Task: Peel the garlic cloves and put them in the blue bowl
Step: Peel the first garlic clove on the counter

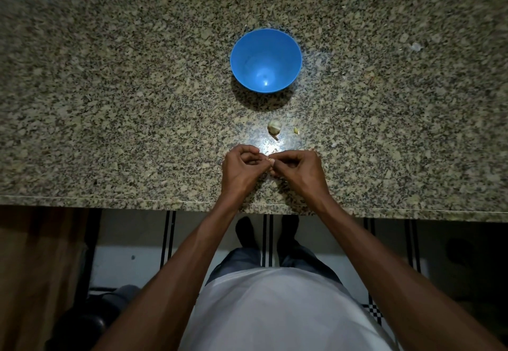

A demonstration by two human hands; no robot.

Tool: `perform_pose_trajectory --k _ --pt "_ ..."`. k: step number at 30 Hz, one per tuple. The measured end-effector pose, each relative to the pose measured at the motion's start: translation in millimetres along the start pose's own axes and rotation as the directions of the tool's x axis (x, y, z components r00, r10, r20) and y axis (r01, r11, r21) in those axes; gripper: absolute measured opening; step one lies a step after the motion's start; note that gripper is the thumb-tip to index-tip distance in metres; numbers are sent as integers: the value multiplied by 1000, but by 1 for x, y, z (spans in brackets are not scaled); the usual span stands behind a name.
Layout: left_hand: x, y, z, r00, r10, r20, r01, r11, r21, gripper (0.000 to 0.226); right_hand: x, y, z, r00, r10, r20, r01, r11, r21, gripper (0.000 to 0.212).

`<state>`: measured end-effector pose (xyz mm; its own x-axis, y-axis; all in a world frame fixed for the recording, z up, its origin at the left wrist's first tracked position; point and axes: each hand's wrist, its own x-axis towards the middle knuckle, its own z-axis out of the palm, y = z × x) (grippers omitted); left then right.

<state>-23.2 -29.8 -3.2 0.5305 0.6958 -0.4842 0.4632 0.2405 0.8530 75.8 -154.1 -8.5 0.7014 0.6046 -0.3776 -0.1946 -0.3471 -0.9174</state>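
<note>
Speckled granite countertop (110, 103) above a pale tiled floor (132, 240) with dark stripes (168, 235).

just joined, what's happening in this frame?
A person stands at a speckled granite counter, both hands together near its front edge. The left hand and right hand pinch a small pale garlic clove between their fingertips, apparently peeling it. Beyond the hands lie a partial garlic bulb and a small loose clove piece. Farther back, the round blue plastic bowl looks empty, so no peeled clove is in it yet.
</note>
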Motion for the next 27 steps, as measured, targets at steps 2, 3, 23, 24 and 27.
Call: perform_pose_trajectory --k 2,3,23,24,27 --pt "0 0 -1 1000 -4 17 4 1000 3 36 1 0 -1 1000 17 11 -17 999 37 13" --pt "0 0 -3 1000 -6 28 6 1000 0 35 1 0 -1 999 29 23 -30 997 70 14" --pt "3 3 -8 996 44 80 -45 999 14 36 2 -7 -6 958 212 194 -265 911 317 22" --pt "2 2 -8 996 51 76 -52 999 14 36 2 -8 -6 957 215 196 -269 910 315 23" --pt "1 1 -7 995 75 69 -77 997 16 36 1 -10 -5 954 228 197 -282 903 324 23"
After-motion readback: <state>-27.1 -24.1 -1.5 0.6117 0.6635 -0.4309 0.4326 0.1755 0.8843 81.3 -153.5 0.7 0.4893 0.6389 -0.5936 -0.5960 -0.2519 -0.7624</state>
